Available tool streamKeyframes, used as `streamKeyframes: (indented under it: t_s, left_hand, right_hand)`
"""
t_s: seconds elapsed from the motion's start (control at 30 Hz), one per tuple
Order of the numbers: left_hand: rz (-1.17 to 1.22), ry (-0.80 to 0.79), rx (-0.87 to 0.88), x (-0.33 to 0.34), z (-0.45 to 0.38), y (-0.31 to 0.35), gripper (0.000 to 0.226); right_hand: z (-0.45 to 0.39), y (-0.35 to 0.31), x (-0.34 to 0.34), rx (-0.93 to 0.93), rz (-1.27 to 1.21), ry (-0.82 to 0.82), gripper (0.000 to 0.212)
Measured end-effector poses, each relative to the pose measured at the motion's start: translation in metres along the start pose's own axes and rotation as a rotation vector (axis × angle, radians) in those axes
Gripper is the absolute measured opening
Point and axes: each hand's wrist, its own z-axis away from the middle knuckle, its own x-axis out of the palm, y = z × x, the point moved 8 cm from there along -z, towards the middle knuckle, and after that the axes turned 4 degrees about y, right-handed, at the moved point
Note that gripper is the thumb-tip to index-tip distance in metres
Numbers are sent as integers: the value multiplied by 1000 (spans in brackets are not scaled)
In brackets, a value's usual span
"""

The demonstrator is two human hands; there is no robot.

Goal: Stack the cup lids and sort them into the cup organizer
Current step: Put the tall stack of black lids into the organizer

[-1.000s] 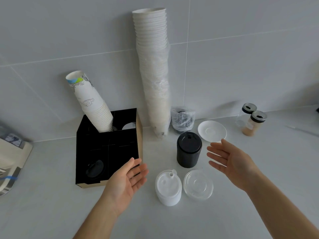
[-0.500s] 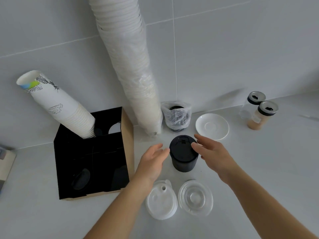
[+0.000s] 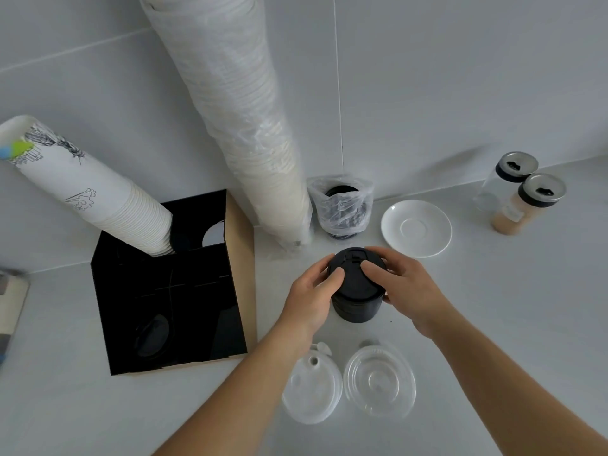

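A stack of black cup lids (image 3: 358,301) stands on the counter in the middle. My left hand (image 3: 311,296) grips its left side and my right hand (image 3: 406,286) grips its right side, thumbs on the top lid. In front of it lie a stack of white lids (image 3: 311,388) and a stack of clear lids (image 3: 379,385). The black cup organizer (image 3: 164,291) sits to the left, with a black lid (image 3: 151,334) in its near-left compartment and a leaning stack of printed paper cups (image 3: 85,192) in a back compartment.
A tall bagged stack of white paper cups (image 3: 243,126) leans on the tiled wall. Behind the black stack are bagged black lids (image 3: 342,209), a white saucer (image 3: 416,228) and two jars (image 3: 526,199) at the right. A device edge (image 3: 10,304) shows far left.
Both hands have moved in from open beside the black lid stack and now grip it. The camera has moved closer and tilted down.
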Motion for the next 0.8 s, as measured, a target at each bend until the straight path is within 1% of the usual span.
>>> streamKeyframes:
  t_s: [0.1, 0.13, 0.2, 0.27, 0.37, 0.47, 0.63, 0.8]
  left_hand:
    - [54, -26, -89, 1, -1, -9, 17]
    - [56, -38, -135, 1, -1, -13, 19]
    - [90, -39, -243, 0, -3, -26, 29]
    - [125, 1, -335, -4, -7, -36, 41]
    - [44, 55, -442, -9, -12, -47, 62]
    - [17, 55, -488, -8, -14, -52, 69]
    - [44, 49, -520, 1, -18, -54, 62]
    - [76, 18, -539, 9, -17, -54, 76]
  right_hand:
    - [-1, 1, -1, 19, -29, -11, 18]
    - [-2, 2, -1, 29, -42, -11, 18]
    - [-3, 4, -3, 43, -67, -5, 17]
    - [-3, 7, -5, 56, -88, 1, 17]
    - [-3, 10, -11, 88, -115, 0, 16]
    - [-2, 10, -21, 125, -168, -1, 16]
    - [-1, 13, -24, 150, -194, 14, 17]
    - [2, 13, -19, 149, -213, 14, 14]
